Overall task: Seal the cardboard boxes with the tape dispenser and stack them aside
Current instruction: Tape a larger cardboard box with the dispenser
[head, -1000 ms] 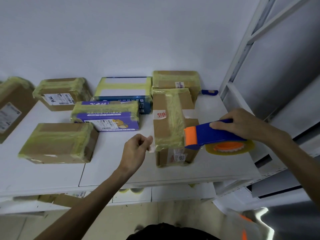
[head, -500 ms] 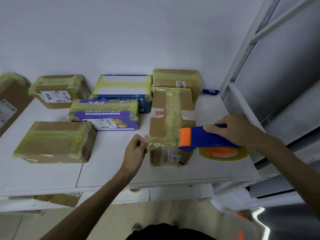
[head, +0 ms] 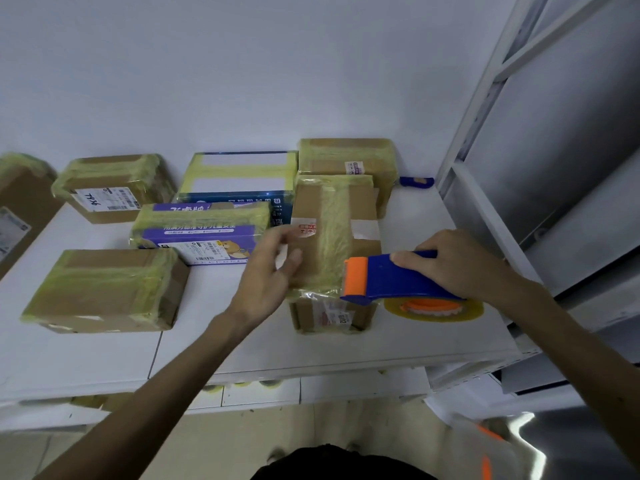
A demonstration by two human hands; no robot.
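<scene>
Cardboard box (head: 332, 216), frame centre: right hand (head: 457, 265) grips tape dispenser (head: 398, 282); left hand (head: 270, 278) blurred, fingers (head: 292, 258) spread. Risk, as judged — unbraced box may slide, wrinkling the tape.

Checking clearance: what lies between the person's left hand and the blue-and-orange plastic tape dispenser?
The yellow-taped top of the brown cardboard box, in the head view.

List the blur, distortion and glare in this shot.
Head view: left hand motion-smeared; right hand and tape dispenser sharp; the wide lens slants and bows the shelf frame at right; dim bluish light, one blown-out patch at bottom right.
</scene>
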